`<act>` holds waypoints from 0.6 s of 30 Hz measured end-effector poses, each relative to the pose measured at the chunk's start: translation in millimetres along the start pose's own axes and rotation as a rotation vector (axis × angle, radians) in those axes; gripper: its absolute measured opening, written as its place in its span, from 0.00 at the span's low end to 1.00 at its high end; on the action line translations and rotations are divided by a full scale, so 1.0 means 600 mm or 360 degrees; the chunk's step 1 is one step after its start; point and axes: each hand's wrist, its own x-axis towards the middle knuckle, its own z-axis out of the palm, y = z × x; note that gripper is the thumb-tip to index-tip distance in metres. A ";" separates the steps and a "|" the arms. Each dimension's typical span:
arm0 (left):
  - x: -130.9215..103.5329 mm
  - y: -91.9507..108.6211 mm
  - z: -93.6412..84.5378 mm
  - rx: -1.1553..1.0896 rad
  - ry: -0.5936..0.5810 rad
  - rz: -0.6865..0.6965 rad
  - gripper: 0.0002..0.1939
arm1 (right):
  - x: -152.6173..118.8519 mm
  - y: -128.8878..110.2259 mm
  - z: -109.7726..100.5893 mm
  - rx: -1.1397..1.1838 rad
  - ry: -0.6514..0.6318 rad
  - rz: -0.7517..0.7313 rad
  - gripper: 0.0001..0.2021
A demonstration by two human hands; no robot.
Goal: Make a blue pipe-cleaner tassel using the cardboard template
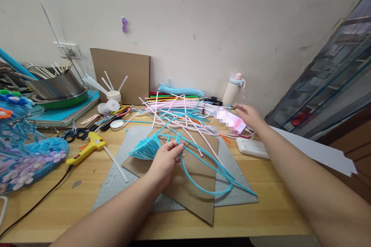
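My left hand [166, 162] pinches blue fuzzy stems [203, 190] near the middle of the work area. Their long ends curve and stretch to the right over a piece of brown cardboard [193, 189]. Just left of the fingers, a fan-shaped bundle of the same blue stems [145, 148] is joined to them. The cardboard lies on a grey cutting mat [116, 185]. My right hand [249, 116] is out at the right edge of a lit phone [232, 120], fingers apart and extended; whether they touch it is unclear.
A yellow glue gun [87, 149] and dark scissors [75, 133] lie on the left, near a blue flowered piece [34, 162]. Behind are loose pink stems [174, 106], a bottle [232, 89] and upright cardboard [121, 73]. A white power strip [252, 147] sits right.
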 end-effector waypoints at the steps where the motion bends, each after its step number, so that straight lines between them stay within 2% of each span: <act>1: 0.000 0.000 0.000 0.0010 -0.0001 0.0003 0.14 | -0.014 -0.030 0.005 0.0066 0.0038 0.0003 0.20; 3: -0.001 0.001 0.000 0.0018 -0.0013 0.0021 0.14 | -0.060 -0.100 0.017 0.0262 -0.0015 -0.0055 0.18; 5: -0.002 0.002 0.000 0.0019 -0.0036 0.0041 0.13 | -0.124 -0.173 0.031 0.0908 -0.0399 -0.0151 0.14; 6: -0.003 0.002 0.000 0.0021 -0.0048 0.0052 0.12 | -0.156 -0.206 0.037 0.1115 -0.0587 -0.0190 0.13; 9: -0.007 0.003 0.004 0.0086 -0.0099 0.0112 0.12 | -0.232 -0.271 0.053 0.1444 -0.0767 -0.0157 0.17; 11: -0.011 0.005 0.008 0.0205 -0.0157 0.0198 0.11 | -0.252 -0.287 0.059 0.1537 -0.0808 -0.0073 0.15; 14: -0.017 0.015 0.012 0.0423 -0.0170 0.0377 0.10 | -0.251 -0.285 0.058 0.1557 -0.0712 -0.0030 0.12; 16: -0.022 0.028 0.010 0.0470 -0.0030 0.0519 0.11 | -0.244 -0.278 0.052 0.1544 -0.0595 -0.0033 0.11; 18: -0.029 0.045 0.001 0.0410 0.0244 0.0738 0.12 | -0.238 -0.271 0.045 0.1571 -0.0514 0.0001 0.11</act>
